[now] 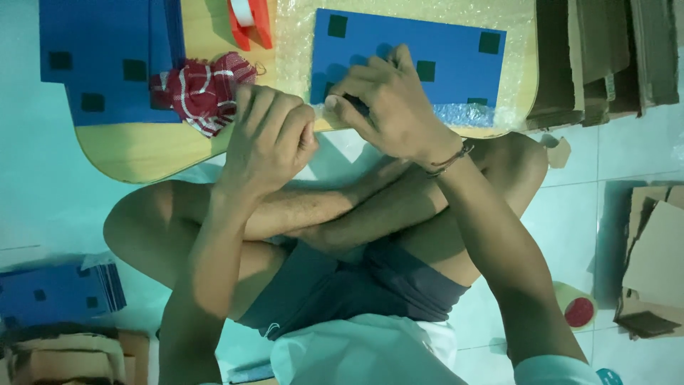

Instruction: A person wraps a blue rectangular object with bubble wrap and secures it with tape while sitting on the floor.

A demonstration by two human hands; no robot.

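A blue rectangular board [427, 53] with small dark square pads lies on bubble wrap [399, 11] on a low wooden table [142, 150]. My right hand [392, 107], a cord bracelet at its wrist, rests on the board's near edge and pinches a small dark pad [356, 105] between thumb and fingers. Just left of it, my left hand [271, 135] hovers over the table's near edge, its fingers curled into a loose fist; nothing shows inside it. I sit cross-legged on the floor with my knees under both hands.
A stack of blue boards [100, 57] lies at the table's left, beside a red-and-white checked cloth [203, 89] and a red tape dispenser [249, 21]. Folded cardboard [605, 57] is piled at the right. More blue boards [60, 292] and a tape roll [577, 310] lie on the floor.
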